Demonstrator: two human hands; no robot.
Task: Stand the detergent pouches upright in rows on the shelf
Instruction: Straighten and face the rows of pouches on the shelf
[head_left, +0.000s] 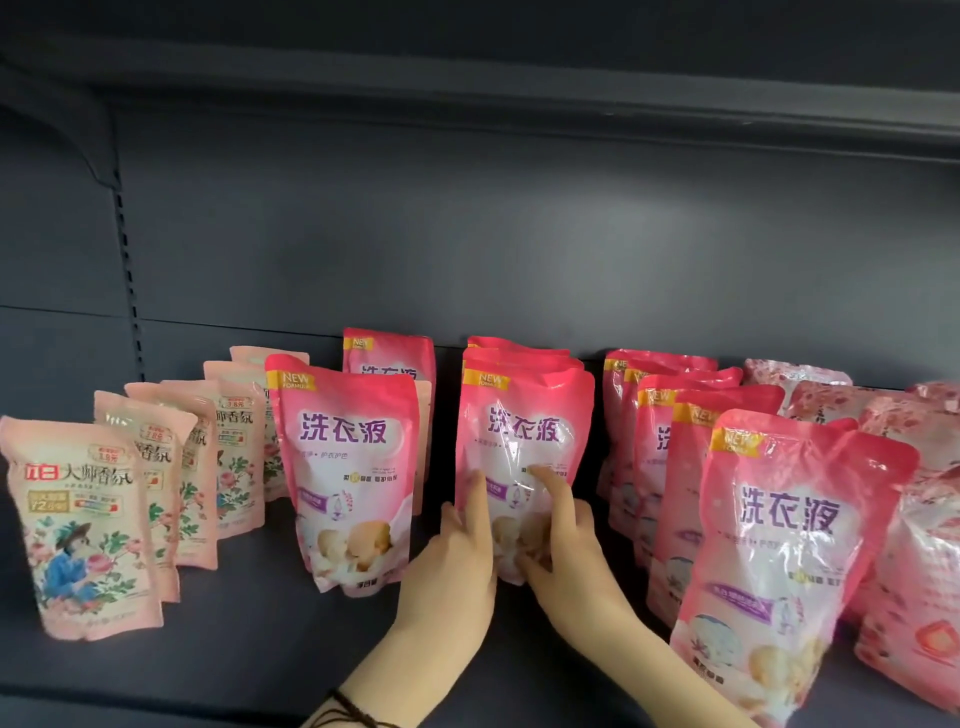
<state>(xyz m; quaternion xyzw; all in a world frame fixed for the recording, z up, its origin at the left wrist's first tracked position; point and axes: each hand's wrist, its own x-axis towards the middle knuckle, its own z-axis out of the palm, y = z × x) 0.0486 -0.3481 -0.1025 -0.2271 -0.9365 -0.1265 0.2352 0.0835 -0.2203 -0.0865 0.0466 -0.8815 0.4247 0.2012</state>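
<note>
A bright pink detergent pouch stands upright at the front of the middle row on the dark grey shelf. My left hand touches its lower front with straight fingers. My right hand presses the same pouch's lower front, fingers extended. More pink pouches stand behind it. Another pink pouch stands upright to the left with one behind it. A row of several pink pouches runs on the right, its front pouch leaning slightly.
A row of pale peach floral pouches stands at the left. Dark red patterned pouches are stacked at the far right. The shelf's back wall rises behind, and an upper shelf edge overhangs.
</note>
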